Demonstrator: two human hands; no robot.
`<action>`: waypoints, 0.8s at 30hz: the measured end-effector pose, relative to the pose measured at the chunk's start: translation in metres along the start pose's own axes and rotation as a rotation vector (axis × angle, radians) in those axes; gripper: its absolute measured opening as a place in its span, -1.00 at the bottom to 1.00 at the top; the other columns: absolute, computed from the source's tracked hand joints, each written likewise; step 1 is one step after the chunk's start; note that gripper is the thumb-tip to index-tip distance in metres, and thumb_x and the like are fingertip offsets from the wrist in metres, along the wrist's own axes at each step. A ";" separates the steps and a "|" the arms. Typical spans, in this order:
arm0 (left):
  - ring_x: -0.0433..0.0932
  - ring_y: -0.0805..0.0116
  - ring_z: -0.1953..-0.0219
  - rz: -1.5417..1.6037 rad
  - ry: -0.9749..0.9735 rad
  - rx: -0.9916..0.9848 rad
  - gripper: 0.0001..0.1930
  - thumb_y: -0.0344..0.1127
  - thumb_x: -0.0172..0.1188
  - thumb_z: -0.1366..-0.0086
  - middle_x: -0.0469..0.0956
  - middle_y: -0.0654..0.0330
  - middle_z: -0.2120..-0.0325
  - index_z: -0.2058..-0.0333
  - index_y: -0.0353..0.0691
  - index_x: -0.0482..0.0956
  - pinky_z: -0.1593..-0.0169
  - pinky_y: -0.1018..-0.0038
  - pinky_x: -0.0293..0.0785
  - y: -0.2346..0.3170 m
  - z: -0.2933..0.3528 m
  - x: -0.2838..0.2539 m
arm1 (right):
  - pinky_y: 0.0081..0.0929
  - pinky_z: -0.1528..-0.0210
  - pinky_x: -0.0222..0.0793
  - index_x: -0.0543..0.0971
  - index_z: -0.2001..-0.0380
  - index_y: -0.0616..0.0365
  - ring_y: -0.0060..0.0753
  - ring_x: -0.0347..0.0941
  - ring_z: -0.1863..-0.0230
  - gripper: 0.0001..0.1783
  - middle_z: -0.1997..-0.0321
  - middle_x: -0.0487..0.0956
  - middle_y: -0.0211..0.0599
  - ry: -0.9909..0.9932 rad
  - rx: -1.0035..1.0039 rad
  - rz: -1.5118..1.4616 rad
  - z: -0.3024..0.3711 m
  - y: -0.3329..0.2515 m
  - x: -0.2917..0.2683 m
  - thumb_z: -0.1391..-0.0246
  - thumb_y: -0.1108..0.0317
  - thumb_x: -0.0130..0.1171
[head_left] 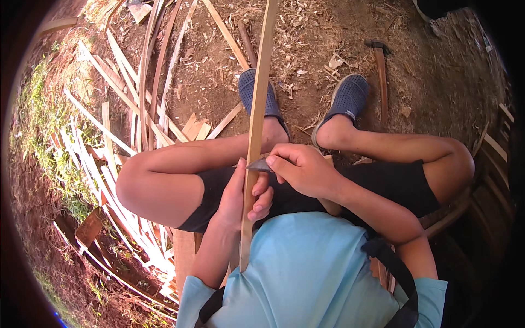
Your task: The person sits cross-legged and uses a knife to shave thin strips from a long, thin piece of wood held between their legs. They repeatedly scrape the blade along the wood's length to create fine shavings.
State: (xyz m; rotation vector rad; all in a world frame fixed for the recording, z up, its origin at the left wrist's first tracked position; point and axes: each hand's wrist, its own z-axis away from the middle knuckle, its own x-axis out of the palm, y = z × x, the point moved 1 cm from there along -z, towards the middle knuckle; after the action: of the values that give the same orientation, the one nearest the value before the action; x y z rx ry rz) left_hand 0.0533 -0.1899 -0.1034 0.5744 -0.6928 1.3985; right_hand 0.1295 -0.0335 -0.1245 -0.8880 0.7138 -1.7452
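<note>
A long, narrow wooden strip runs from against my blue shirt up past the far edge of the picture. My left hand is wrapped round its lower part, thumb along the left side and fingers curled on the right. In my right hand is a small knife with a dark, pointed blade, pinched between thumb and fingers. The blade's tip lies across the strip, close to my left thumb. The knife's handle, if it has one, is hidden in my right hand.
A hammer with a wooden handle lies on the dirt beyond my right foot. Many loose wooden strips are heaped to the left, beside grass. Wood shavings litter the ground ahead. My bent legs flank the work.
</note>
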 end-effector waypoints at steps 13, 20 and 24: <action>0.05 0.64 0.84 -0.716 0.496 0.208 -0.59 -0.02 -0.34 -0.42 0.16 0.37 0.74 0.14 -0.27 0.30 0.78 0.70 -0.01 0.082 0.006 0.043 | -0.64 0.54 0.23 0.52 0.45 0.17 -0.72 0.32 0.59 -0.73 0.65 0.45 -0.48 0.116 0.058 -0.259 -0.006 -0.013 -0.025 -0.17 0.23 -0.04; 0.05 0.61 0.83 -0.674 0.435 0.139 -0.57 0.07 -0.39 -0.41 0.12 0.38 0.74 0.30 -0.17 0.27 0.75 0.68 0.03 0.060 0.013 0.037 | -0.64 0.59 0.21 0.51 0.45 0.17 -0.72 0.30 0.65 -0.73 0.70 0.43 -0.49 0.050 0.033 -0.178 -0.001 -0.006 -0.016 -0.17 0.21 -0.02; 0.17 0.53 0.79 -0.465 0.410 0.043 -0.56 0.11 -0.41 -0.40 0.22 0.30 0.68 0.32 -0.15 0.26 0.72 0.64 0.12 0.032 0.022 0.039 | -0.62 0.63 0.22 0.51 0.46 0.16 -0.69 0.34 0.68 -0.73 0.72 0.45 -0.48 -0.025 0.080 -0.144 0.008 -0.006 -0.017 -0.18 0.21 -0.02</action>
State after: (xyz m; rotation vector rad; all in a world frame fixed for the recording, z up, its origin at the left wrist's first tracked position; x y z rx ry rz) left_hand 0.0211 -0.1757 -0.0612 0.4277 -0.1807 1.0477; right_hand 0.1368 -0.0158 -0.1198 -0.9243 0.5715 -1.8732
